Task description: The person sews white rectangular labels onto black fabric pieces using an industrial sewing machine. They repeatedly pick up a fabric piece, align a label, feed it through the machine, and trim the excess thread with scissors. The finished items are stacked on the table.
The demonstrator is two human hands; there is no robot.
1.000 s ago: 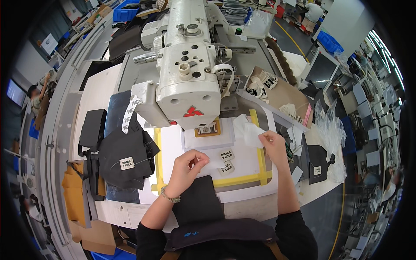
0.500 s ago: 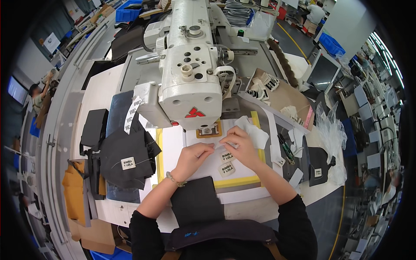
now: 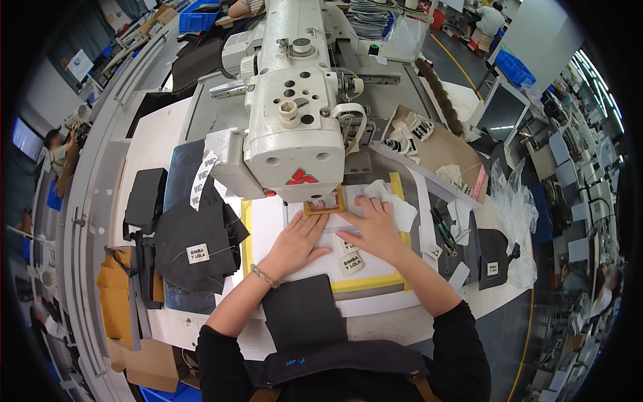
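Observation:
My left hand (image 3: 298, 238) lies open on the white board (image 3: 264, 228), fingertips at the orange-yellow frame (image 3: 306, 210) below the white sewing machine head (image 3: 291, 141). My right hand (image 3: 370, 231) is open, fingers spread, its fingertips at the frame's right side and on the white sheet there. Whatever lies under the fingertips is too small to make out. Two cream fabric labels (image 3: 351, 264) sit below my right hand, one partly covered by it. Crumpled thin white material (image 3: 400, 213) lies right of that hand. A black fabric piece (image 3: 296, 308) lies nearest me, below the taped board.
Black fabric pieces (image 3: 191, 248) and mustard material (image 3: 117, 295) lie left. On the right are a box of labels (image 3: 449, 154), green-handled scissors (image 3: 443, 231), clear plastic bags (image 3: 512, 221) and a screen (image 3: 502, 110). Co-workers (image 3: 485, 20) are at work in the background.
My hands have moved inward and up toward the frame, from apart and pinched to flat with fingers extended. My right hand has left the crumpled white material at the right.

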